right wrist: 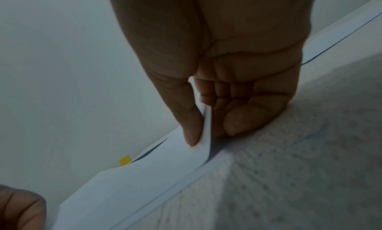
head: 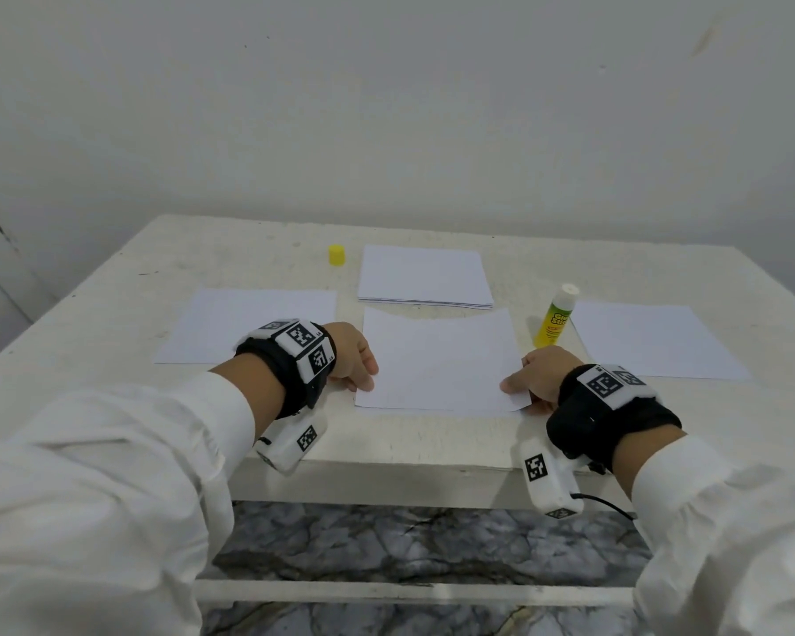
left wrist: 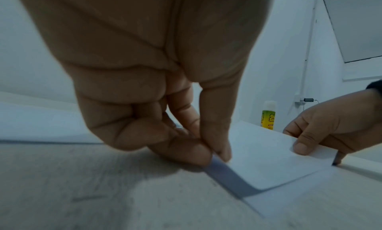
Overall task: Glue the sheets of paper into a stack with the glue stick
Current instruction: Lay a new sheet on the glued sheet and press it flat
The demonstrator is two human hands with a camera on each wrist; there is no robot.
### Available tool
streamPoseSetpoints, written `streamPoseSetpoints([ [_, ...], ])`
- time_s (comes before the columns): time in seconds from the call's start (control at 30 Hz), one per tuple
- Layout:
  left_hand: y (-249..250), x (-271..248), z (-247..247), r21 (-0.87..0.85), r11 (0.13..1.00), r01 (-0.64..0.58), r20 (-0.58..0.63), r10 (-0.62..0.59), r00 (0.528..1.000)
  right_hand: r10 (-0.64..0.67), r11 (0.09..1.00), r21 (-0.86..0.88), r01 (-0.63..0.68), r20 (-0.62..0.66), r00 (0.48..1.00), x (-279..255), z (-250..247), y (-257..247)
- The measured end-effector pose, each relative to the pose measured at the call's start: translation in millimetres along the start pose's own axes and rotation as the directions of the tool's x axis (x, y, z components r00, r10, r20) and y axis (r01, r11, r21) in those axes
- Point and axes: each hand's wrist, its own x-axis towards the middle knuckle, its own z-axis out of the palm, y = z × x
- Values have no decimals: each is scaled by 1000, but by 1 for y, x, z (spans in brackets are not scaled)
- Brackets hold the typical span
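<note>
- Left hand [head: 356, 360] and right hand [head: 539, 381] each pinching a near corner of the thin white paper sheet [head: 439, 358], near the counter's [head: 111, 291] front edge.
- Lower evenly onto the under sheet [left wrist: 289, 189], corners matched, then press flat.
- Uncapped yellow-green glue stick [head: 557, 317] upright just beyond the right hand.

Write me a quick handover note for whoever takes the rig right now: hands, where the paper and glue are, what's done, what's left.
Left hand: pinches the near left corner of the top sheet.
Right hand: pinches that sheet's near right corner.
The top sheet's near edge is lifted slightly over another sheet lying under it, at the table's front centre.
Glue stick: upright and uncapped, right of that sheet. Its yellow cap stands at the back.
Paper pile: behind the centre. Single sheets lie at left and right.
Done: cap off; top sheet being laid.
Left: press it down, then glue on the rest.
</note>
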Motion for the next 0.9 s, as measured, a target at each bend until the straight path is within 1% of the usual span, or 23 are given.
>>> streamPoseSetpoints([
  [0.37, -1, -2, 2, 56, 998, -13, 5, 13, 1000, -14, 998, -56, 13, -19, 1000, 0, 1, -1],
  [0.53, -1, -5, 3, 85, 996, -25, -1, 26, 1000, -28, 989, -148, 22, -39, 999, -2, 4, -4],
  [0.6, 0, -6, 4, 89, 996, -28, -5, 29, 1000, -17, 984, -177, 7, -55, 998, -1, 5, -4],
  [0.67, 0, -6, 5, 98, 995, -30, -11, 31, 999, -23, 979, -202, 15, -39, 999, -2, 6, -5],
  [0.73, 1, -6, 6, 116, 993, -32, -16, 34, 999, -16, 983, -183, 11, -22, 1000, -5, 3, -8],
  [0.87, 1, -4, 6, 152, 988, -35, -20, 39, 999, -22, 952, -304, 36, 49, 999, -16, -13, -12],
  [0.9, 1, -3, 6, 156, 987, -34, -22, 38, 999, -27, 952, -302, 44, 62, 998, -18, -17, -11],
])
